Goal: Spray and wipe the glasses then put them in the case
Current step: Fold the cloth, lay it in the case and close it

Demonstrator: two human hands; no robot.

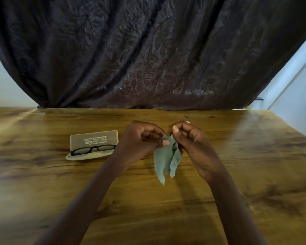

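Observation:
A small grey-green cleaning cloth [166, 160] hangs folded above the middle of the wooden table. My left hand [141, 138] and my right hand [189, 138] each pinch its top edge between thumb and fingers, close together. Left of my hands lies an open beige glasses case [94, 138], its lid raised with printed text inside. Black-framed glasses [94, 149] lie folded in the case's lower half. No spray bottle shows; a small white tip [188, 122] peeks out behind my right hand.
The wooden table [166, 209] stretches across the view. A dark patterned curtain [148, 59] hangs right behind its far edge. A pale wall and door frame [293, 82] stand at the right.

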